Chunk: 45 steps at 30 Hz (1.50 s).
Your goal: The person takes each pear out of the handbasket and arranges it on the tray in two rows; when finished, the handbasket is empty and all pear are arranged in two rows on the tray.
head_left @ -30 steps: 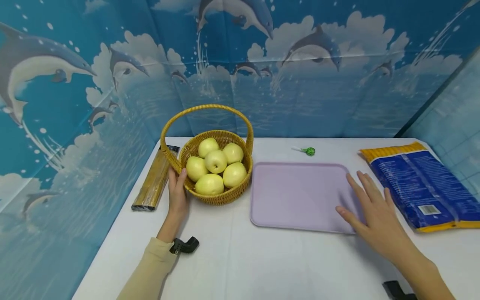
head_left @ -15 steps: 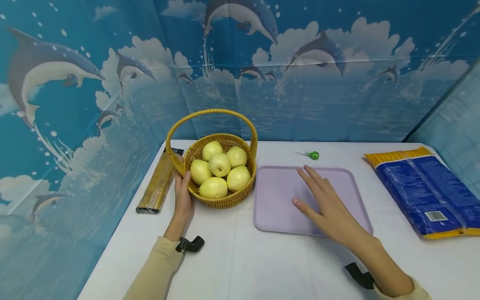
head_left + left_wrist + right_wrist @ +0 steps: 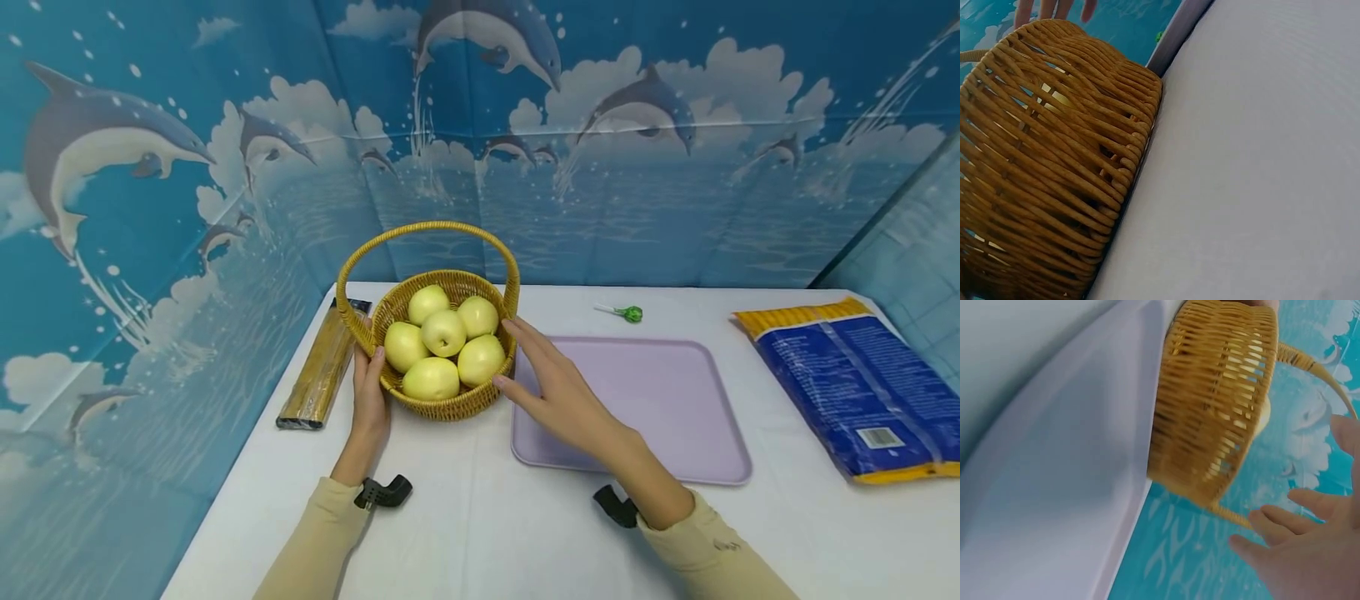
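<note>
While the left hand (image 3: 371, 404) lies against the left wall of the basket (image 3: 450, 408), the right hand (image 3: 566, 400) hangs by the opposite wall, fingers wide, gripping nothing. Right wrist view: no contact with the wall shows; head view alone does not settle it. Left fingers partly hidden; cannot tell whether they curl round. Basket stands at the back left of the table (image 3: 465, 517), handle (image 3: 431, 226) up, six pale apples (image 3: 443, 333) inside.

Step, as judged: steadying the basket between two hands. Best with palms opposite and level, below the rim, thumbs outside so no apple is nudged. Pressure even; a one-sided push would likely slide or tip it. The middle apple seems to ride highest and would probably roll first.

Edges and room: right wall just beside the left edge of the tray (image 3: 652, 400); touching or apart, cannot tell. Low right fingers could catch that edge. Bundle (image 3: 318, 367) just beside on the left, so left-hand room is narrow. Backdrop (image 3: 675, 250) near behind. Widest room lies toward the near side. Lollipop (image 3: 632, 314) behind the tray; bag (image 3: 862, 383) far right, well apart from the basket.
</note>
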### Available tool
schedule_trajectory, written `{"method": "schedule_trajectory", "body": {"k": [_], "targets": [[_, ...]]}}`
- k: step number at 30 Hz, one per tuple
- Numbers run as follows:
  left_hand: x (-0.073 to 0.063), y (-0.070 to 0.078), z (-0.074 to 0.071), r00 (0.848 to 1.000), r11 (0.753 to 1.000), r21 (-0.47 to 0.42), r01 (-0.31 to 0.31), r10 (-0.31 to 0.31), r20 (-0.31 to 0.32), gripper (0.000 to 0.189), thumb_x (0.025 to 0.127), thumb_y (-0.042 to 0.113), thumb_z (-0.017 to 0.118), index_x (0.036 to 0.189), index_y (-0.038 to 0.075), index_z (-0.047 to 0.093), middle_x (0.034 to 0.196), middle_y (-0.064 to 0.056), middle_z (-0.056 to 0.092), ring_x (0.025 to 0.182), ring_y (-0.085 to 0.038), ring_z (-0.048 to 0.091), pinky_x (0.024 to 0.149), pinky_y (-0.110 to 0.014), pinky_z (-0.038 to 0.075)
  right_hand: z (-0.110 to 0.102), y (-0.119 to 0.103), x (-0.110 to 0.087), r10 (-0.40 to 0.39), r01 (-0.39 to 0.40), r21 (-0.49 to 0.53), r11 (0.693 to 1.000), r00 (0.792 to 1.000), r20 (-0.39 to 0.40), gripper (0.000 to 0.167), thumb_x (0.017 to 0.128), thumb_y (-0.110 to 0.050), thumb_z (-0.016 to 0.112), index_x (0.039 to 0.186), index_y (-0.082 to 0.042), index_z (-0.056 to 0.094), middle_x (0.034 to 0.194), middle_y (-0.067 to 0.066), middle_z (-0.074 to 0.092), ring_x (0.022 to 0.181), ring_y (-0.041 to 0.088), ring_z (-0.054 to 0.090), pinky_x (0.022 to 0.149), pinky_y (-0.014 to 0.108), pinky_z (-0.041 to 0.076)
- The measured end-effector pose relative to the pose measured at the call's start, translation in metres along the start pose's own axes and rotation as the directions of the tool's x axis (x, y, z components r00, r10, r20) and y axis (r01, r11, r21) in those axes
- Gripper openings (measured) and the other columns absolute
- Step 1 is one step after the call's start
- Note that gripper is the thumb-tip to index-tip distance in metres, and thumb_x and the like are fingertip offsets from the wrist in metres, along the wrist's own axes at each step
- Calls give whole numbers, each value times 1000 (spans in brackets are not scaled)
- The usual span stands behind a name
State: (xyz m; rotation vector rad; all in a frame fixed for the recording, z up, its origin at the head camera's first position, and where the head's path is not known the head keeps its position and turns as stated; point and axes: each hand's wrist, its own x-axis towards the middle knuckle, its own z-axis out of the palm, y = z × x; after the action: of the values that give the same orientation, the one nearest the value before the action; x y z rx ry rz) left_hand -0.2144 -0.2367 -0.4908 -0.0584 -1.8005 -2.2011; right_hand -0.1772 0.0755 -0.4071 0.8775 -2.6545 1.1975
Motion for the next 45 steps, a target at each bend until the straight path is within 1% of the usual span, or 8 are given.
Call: {"method": "schedule_trajectory", "body": {"k": [6, 12, 18, 22, 26, 30, 38, 45], "targets": [[0, 0, -1, 1000, 1000, 8, 1, -1, 5, 63, 114, 29, 41, 171, 25, 15, 173, 11, 23, 160, -11, 22, 133, -38, 16, 17, -4, 27, -15, 15, 23, 1000, 1000, 4, 77, 106, -46, 60, 169, -18, 25, 175, 4, 22, 162, 26, 22, 128, 54, 27], [0, 0, -1, 1000, 1000, 3, -11, 11, 10, 64, 114, 31, 43, 171, 24, 16, 173, 10, 23, 160, -11, 23, 133, -39, 16, 27, -7, 52, -13, 13, 21, 1000, 1000, 16, 75, 105, -40, 63, 167, -14, 29, 174, 8, 28, 161, 29, 25, 128, 56, 28], [1, -1, 3, 1000, 1000, 3, 3, -3, 9, 64, 113, 30, 44, 170, 23, 18, 173, 10, 24, 159, -11, 24, 132, -38, 17, 36, -10, 75, -8, 8, 6, 1000, 1000, 10, 75, 102, -30, 71, 165, -10, 35, 170, 11, 36, 156, 31, 36, 125, 53, 35], [-1, -1, 1, 1000, 1000, -9, 3, -3, -5, 64, 113, 27, 44, 170, 23, 18, 172, 8, 25, 159, -13, 26, 132, -39, 18, 43, -12, 88, -11, 11, 7, 1000, 999, 32, 77, 99, -26, 74, 164, -7, 36, 169, 14, 38, 155, 33, 39, 124, 50, 37], [-2, -1, -1, 1000, 1000, -17, 0, 0, 4, 65, 112, 28, 45, 171, 24, 17, 173, 8, 24, 159, -13, 26, 132, -39, 20, 50, -13, 95, 13, -12, -9, 1000, 997, 71, 79, 98, -25, 76, 163, -6, 36, 168, 17, 38, 155, 34, 37, 127, 49, 33], [-2, -1, -2, 1000, 1000, -17, -3, 3, 14, 65, 112, 29, 46, 170, 25, 17, 172, 10, 25, 158, -11, 27, 132, -38, 20, 56, -12, 99, 40, -37, -30, 999, 996, 79, 78, 98, -25, 76, 163, -6, 37, 166, 15, 41, 154, 33, 39, 127, 47, 33], [-1, 0, 0, 1000, 1000, -9, -1, 2, 21, 63, 112, 29, 46, 170, 30, 19, 172, 11, 25, 158, -10, 27, 132, -37, 20, 62, -12, 107, 80, -77, -73, 994, 996, 34, 75, 96, -27, 78, 159, -8, 44, 160, 13, 49, 149, 32, 45, 124, 46, 37], [-1, 1, 0, 1000, 1000, -23, 6, -6, 3, 65, 112, 26, 45, 171, 24, 17, 172, 9, 25, 159, -13, 26, 132, -37, 20, 67, -11, 110, 37, -39, -37, 999, 998, -48, 70, 85, -19, 83, 148, -5, 56, 146, 13, 62, 132, 33, 58, 112, 46, 48]]}}
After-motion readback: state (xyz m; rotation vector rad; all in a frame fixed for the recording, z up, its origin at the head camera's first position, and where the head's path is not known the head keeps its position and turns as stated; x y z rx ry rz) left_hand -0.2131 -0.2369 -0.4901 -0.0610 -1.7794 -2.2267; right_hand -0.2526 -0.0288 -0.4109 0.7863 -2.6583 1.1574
